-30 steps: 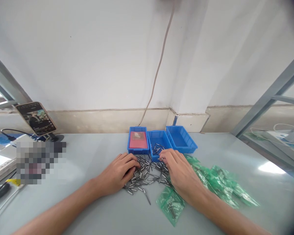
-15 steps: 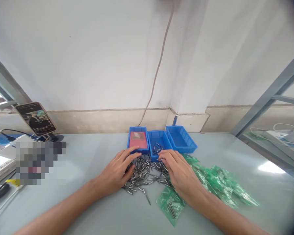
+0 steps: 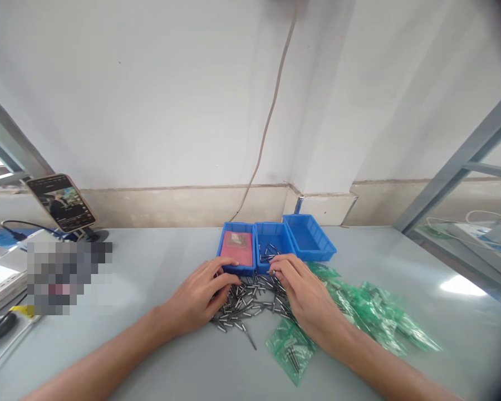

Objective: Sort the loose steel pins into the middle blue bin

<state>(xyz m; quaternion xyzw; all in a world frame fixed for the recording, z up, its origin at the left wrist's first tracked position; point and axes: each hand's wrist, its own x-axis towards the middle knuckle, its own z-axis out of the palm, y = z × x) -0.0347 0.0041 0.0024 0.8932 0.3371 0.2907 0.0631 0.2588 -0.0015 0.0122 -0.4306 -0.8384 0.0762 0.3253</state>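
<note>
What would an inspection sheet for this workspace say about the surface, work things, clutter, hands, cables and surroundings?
Surface: grey table, glare at right.
Work things: metal pins piled loose between the hands; more in the middle blue bin; pink item in the left blue bin; right blue bin alongside; green bags to the right.
Clutter: phone on a stand, dark mouse, both far left; a patch there is pixelated.
Hands: left hand at the left bin's front, grip unclear; right hand pinches a small metal piece by the middle bin.
Cables: cord down the wall; white cable near the mouse.
Surroundings: white wall, metal frames both sides.
</note>
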